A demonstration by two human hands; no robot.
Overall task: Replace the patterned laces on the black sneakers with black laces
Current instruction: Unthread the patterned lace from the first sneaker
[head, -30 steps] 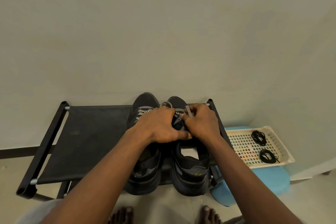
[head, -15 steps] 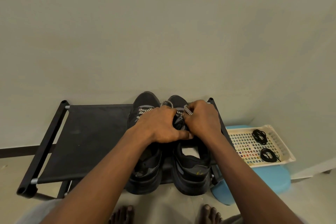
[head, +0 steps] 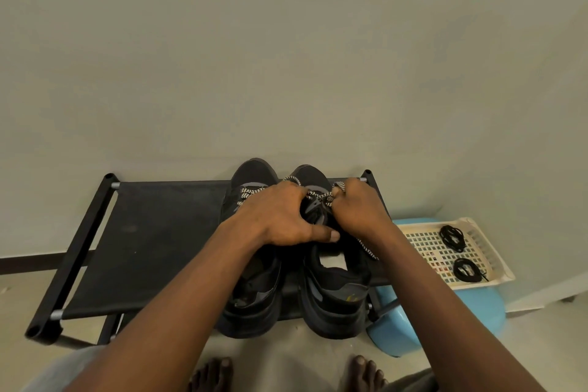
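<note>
While the left sneaker [head: 251, 305] and the right sneaker [head: 337, 305], both black, stand side by side on the right part of a black fabric shoe rack [head: 159, 242] with the toes toward the wall [head: 286, 57], both hands are over the front of the right one. The left hand [head: 280, 216] lies across the lacing, its fingers curled down round the patterned lace [head: 369, 250], and the thumb is stretched over the tongue. A loop of this lace comes out above its knuckles. The right hand [head: 359, 210] is just beside it, the fingers bent and pinching the same lace near the top eyelets; one free end hangs down the outer side of the shoe. The left sneaker's lace [head: 251, 192], also patterned, shows in front of the left hand and is threaded. To the right of the rack, a cream plastic tray [head: 423, 226] rests on a blue stool [head: 483, 305]. Two coiled black laces [head: 451, 237] lie in the tray, apart from each other. Bare feet [head: 210, 374] stand on the floor below.
</note>
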